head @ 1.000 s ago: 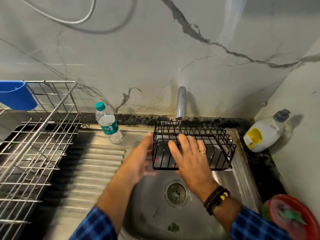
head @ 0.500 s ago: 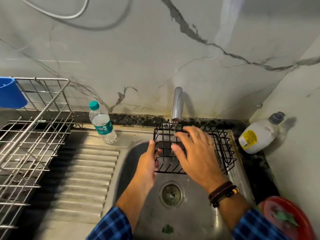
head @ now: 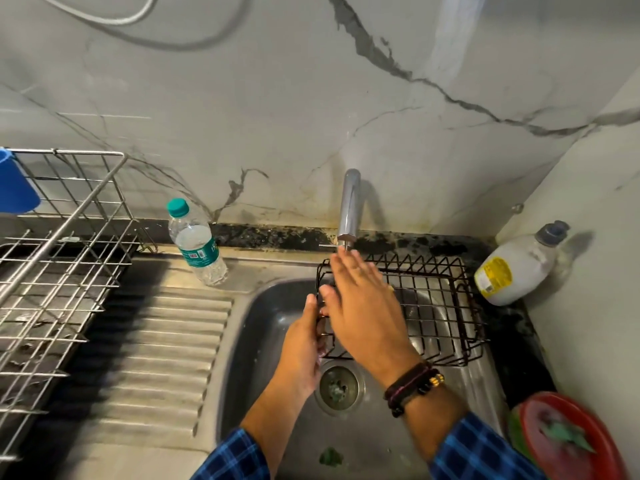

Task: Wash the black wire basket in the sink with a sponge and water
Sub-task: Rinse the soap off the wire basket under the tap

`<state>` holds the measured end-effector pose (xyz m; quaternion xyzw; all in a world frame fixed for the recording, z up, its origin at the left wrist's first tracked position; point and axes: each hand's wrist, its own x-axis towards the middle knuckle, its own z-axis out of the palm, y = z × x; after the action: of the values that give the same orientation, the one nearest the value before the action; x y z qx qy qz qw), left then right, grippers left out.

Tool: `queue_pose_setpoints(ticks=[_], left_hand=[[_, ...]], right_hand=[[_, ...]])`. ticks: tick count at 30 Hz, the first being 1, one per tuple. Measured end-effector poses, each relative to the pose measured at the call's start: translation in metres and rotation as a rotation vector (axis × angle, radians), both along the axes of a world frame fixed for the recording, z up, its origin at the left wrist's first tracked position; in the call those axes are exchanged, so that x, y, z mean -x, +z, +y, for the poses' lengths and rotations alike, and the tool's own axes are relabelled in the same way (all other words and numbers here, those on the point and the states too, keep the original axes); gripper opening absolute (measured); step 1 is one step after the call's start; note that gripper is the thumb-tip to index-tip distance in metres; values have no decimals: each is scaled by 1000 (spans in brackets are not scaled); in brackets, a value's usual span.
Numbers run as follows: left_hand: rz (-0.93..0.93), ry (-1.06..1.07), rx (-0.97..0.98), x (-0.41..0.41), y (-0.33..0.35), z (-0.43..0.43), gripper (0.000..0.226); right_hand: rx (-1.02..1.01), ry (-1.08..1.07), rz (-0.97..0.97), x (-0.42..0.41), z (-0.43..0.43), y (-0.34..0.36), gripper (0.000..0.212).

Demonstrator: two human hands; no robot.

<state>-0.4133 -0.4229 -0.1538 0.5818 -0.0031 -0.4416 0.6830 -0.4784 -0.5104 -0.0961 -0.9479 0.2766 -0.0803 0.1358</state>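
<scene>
While the veined marble wall [head: 277, 98] fills the upper half of the frame, the steel sink [head: 263, 323] takes up the lower middle, with its ribbed drainboard [head: 166, 341] spreading to the left. A silver wire dish rack [head: 52, 289] occupies the left edge. The black wire basket [head: 436, 306] sits right of centre, held over the basin just below the tap, its open top facing up and its far rim near the back ledge. The left hand [head: 304, 344] grips the basket's left end, fingers curled round the wires. The right hand [head: 360, 313] lies above the basket's left part, fingers straight and pressed together, their tips reaching up to the mouth of the chrome tap [head: 349, 206]; dark bracelets [head: 412, 382] circle that wrist. A red dish [head: 568, 441] shows at lower right. A white soap bottle [head: 512, 271] leans in the right corner, and a clear water bottle [head: 197, 244] with a teal cap stands on the ledge left of the basin. The drain [head: 339, 388] lies below the hands.
</scene>
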Motion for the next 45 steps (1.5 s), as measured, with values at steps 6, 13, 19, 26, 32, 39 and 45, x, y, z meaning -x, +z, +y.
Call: queue_pose_setpoints(ticks=[6, 13, 19, 26, 32, 39, 45], left_hand=[[10, 45, -38, -2, -16, 5, 47], [-31, 59, -4, 1, -17, 6, 50], [36, 173, -2, -9, -11, 17, 50], [62, 192, -20, -12, -13, 24, 57], [36, 146, 49, -18, -13, 28, 66], [26, 229, 88, -46, -17, 53, 40], [-70, 112, 107, -30, -12, 41, 47]], right_hand=[[-15, -23, -101, 14, -14, 2, 43], [33, 7, -17, 15, -14, 1, 48], [109, -336, 97, 59, -45, -17, 67], [5, -457, 150, 38, -14, -7, 82], [119, 83, 81, 4, 46, -16, 64], [-103, -427, 155, 40, -36, -12, 81], [1, -210, 83, -11, 21, 8, 77]])
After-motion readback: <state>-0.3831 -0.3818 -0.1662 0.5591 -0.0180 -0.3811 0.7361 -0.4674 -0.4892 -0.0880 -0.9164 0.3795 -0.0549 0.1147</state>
